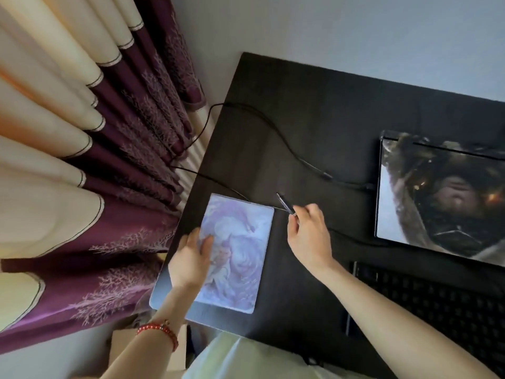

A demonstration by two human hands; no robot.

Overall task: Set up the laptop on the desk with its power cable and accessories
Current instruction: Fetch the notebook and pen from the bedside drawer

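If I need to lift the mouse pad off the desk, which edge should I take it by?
Take the mouse pad by its near-left edge, coming from the left. That side seems to overhang the dark desk, so fingers can likely slip under it. The left hand lies there already; the right hand is busy with a cable plug.

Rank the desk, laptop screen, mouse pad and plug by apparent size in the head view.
1. Desk
2. Laptop screen, cut off by the frame edge. The mouse pad looks about as large, so I won't rank these two.
3. Plug, held in the right hand, clearly smallest.
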